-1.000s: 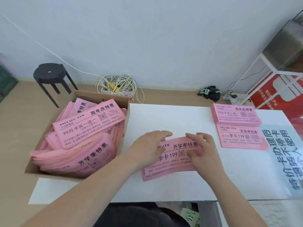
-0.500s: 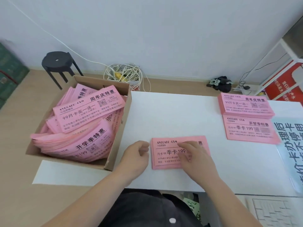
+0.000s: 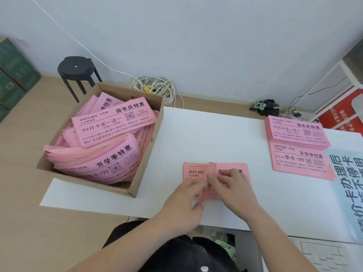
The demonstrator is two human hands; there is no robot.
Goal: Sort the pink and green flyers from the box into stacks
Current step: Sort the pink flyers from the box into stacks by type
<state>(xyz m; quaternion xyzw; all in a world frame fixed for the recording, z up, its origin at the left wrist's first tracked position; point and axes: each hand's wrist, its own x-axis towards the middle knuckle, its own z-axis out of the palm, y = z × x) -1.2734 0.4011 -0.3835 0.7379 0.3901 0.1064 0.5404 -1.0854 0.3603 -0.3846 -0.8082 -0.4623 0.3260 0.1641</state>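
Pink flyers (image 3: 196, 170) on the table (image 3: 216, 138) — left hand (image 3: 186, 195) and right hand (image 3: 230, 186) meet palm-down, fingers (image 3: 209, 176) pinching one's raised edge

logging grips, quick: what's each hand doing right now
left hand: grips the pink flyers
right hand: pinches the same flyers

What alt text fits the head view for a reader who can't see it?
Left hand and right hand pinch a small bundle of pink flyers on a white table; a flyer-filled cardboard box sits left, two pink stacks far right.
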